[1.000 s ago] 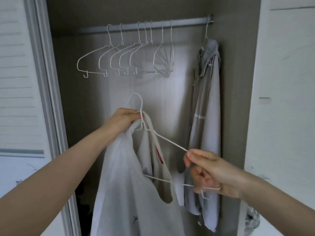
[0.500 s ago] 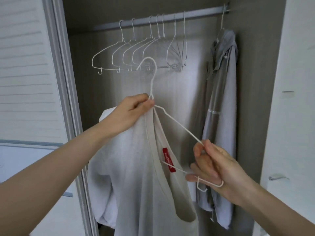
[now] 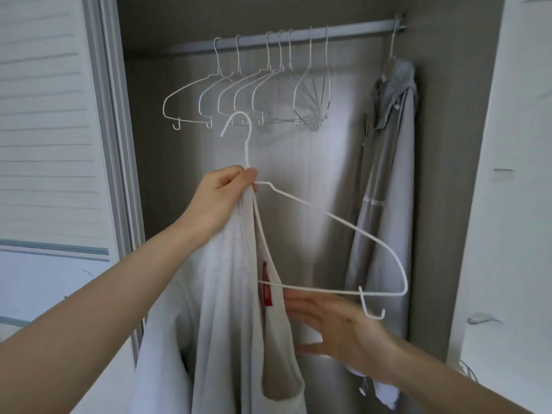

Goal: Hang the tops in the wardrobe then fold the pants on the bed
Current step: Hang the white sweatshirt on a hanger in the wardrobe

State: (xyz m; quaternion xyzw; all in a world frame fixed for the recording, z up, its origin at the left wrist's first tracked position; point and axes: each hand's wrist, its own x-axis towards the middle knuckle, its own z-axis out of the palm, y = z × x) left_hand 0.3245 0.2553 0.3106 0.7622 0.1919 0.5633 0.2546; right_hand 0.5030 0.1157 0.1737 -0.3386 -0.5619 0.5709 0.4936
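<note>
Your left hand pinches the white hanger and white top at the neck, while your blurred right hand spreads open just below the hanger's bar.

A home bedroom wardrobe: rail, empty wire hangers, hung grey shirt.

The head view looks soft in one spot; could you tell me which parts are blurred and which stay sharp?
In the head view, the right hand is smeared by motion blur below the white hanger; the left hand pinching the hanger neck and the empty hangers on the rail are crisp.
</note>
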